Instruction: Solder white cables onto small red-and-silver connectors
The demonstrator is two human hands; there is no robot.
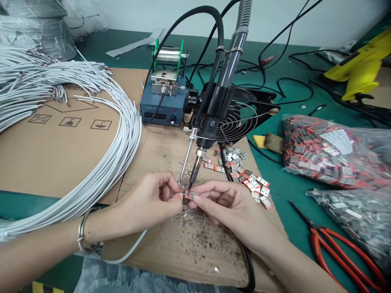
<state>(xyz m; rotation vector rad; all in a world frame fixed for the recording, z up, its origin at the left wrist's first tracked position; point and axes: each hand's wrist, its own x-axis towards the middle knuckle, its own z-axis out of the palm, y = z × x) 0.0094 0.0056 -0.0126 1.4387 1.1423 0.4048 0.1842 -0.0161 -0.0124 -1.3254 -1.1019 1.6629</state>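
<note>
My left hand (159, 197) is closed in a pinch at the end of a white cable (134, 247), whose length runs out below my wrist. My right hand (227, 201) pinches a small orange-and-silver connector (191, 195) between thumb and forefinger. Cable end and connector meet between my fingertips, right under the tip of a mounted soldering iron (195, 171). The tip appears to touch the connector; my fingers partly cover the joint. A thin metal solder feed tube (187, 156) comes down beside the iron. Loose connectors (255, 185) lie in a pile beyond my right hand.
A large white cable bundle (131, 134) curves along the left. Behind stand a blue solder feeder (161, 108) and a black fan (235, 124). Bagged connectors (324, 154), another parts bag (351, 215) and red-handled pliers (324, 236) lie right. Solder debris dots the cardboard (159, 252).
</note>
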